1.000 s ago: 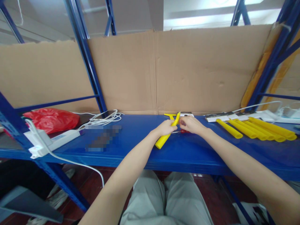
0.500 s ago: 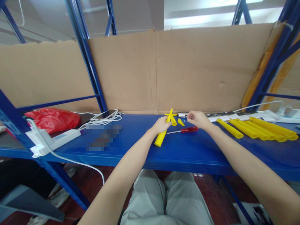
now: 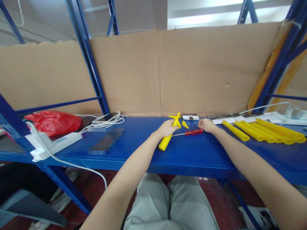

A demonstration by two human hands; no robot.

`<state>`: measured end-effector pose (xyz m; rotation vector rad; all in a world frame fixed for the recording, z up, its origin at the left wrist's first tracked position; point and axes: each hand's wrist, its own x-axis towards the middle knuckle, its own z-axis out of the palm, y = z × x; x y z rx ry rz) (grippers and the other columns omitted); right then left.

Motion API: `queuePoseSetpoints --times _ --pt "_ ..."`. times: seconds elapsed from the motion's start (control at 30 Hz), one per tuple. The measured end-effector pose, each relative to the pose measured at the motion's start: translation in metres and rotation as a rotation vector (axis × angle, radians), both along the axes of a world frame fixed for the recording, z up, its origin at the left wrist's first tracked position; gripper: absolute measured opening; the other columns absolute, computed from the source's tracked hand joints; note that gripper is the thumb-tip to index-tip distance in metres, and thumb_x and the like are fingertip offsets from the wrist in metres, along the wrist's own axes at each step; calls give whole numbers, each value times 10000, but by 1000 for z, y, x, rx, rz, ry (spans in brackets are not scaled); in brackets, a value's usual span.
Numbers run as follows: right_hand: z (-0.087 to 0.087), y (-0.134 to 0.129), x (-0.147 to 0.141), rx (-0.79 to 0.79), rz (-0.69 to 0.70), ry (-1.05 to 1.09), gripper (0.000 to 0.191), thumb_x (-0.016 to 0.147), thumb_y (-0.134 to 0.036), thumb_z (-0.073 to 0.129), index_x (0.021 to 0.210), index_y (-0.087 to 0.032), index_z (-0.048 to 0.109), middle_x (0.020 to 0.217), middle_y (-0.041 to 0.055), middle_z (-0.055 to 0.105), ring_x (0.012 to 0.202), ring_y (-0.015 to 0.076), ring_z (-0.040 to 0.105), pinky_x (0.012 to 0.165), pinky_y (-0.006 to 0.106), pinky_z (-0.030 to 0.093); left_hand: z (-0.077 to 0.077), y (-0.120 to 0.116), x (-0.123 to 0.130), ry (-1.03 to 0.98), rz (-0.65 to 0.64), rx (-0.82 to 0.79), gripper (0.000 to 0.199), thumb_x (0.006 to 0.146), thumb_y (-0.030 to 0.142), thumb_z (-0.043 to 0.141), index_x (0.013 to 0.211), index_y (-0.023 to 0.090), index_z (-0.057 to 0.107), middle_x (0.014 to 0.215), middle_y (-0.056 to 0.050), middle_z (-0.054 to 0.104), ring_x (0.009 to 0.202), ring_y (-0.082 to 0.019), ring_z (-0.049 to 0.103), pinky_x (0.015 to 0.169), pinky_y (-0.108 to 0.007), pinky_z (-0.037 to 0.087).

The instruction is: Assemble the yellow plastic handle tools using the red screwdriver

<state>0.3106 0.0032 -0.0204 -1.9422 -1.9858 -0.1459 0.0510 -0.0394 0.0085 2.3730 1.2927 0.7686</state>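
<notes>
My left hand (image 3: 168, 128) is closed round a yellow tube (image 3: 165, 143), its wide end pointing down and toward me. Beyond that hand rise thin yellow blade-like pieces (image 3: 177, 118); whether they join the tube I cannot tell. A small loose yellow pointed piece (image 3: 184, 124) lies just to the right. My right hand (image 3: 206, 125) rests low over the blue shelf with its fingers pinched together; anything between the fingertips is too small to name. Between the hands lies a screwdriver (image 3: 193, 132) with a red handle, its shaft pointing left toward the tube.
Several yellow tubes (image 3: 275, 131) lie in a row at the right. Small white-and-black packaging (image 3: 190, 117) sits at the back. To the left are a white power strip (image 3: 64, 142), coiled white cable (image 3: 107, 119), a red plastic bag (image 3: 54, 123) and a blurred-out dark object (image 3: 105, 140). Cardboard (image 3: 192, 70) stands behind.
My right hand has moved slightly right and down toward the shelf, uncovering the packaging. The yellow tube in my left hand has tilted a little to the right.
</notes>
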Motion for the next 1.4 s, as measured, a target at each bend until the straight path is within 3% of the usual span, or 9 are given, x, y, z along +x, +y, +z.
queuePoseSetpoints --times 0.3,0.7,0.8,0.9,1.0,1.1,1.27,1.4 --pt "-7 5 -9 23 -142 -61 187 804 -244 521 851 -215 700 927 72 731 899 219 659 695 276 446 3 -5 2 0 -28 -17 373 772 179 487 1099 64 625 1086 -133 673 925 -230 634 803 -302 478" --pt "-8 7 -7 71 -155 -40 203 807 -326 532 790 -235 712 820 76 727 849 246 659 770 370 448 -2 0 4 -10 -50 -23 340 758 202 505 1052 91 635 1030 -108 683 881 -224 637 792 -315 490" --pt "-7 9 -7 103 -170 23 212 805 -333 529 802 -226 712 840 93 727 867 264 657 787 403 450 -3 2 2 10 -27 -36 344 766 215 515 1067 100 635 1025 -108 687 878 -228 646 789 -315 495" --pt "-4 11 -7 154 -168 182 250 815 -315 497 852 -202 717 888 113 725 871 264 656 734 363 470 -5 4 -2 14 31 -32 370 777 231 525 1117 121 621 1005 -105 695 880 -238 660 789 -318 499" --pt "4 7 -6 161 -78 350 303 825 -358 480 844 -165 713 785 93 712 702 218 644 613 298 464 -5 9 -8 22 154 43 422 769 214 551 1185 149 589 1110 -113 671 1028 -256 629 864 -312 477" --pt "16 -9 -6 40 116 411 364 795 -469 529 815 -153 709 702 58 689 587 175 597 554 273 448 -5 15 -15 27 294 63 456 781 189 547 1234 144 544 1172 -137 643 1101 -259 601 904 -307 458" --pt "33 -38 -16 -317 470 244 357 682 -529 653 831 -216 737 869 41 722 805 209 643 703 278 488 -12 29 -22 -32 379 -67 491 807 155 512 1290 117 433 1098 -163 664 911 -234 683 792 -302 502" --pt "28 -37 -27 -319 538 110 334 697 -507 632 824 -214 731 853 46 721 796 223 640 691 297 482 -19 37 -24 -105 369 -139 541 809 166 528 1317 120 348 1045 -151 678 779 -208 702 685 -275 517"
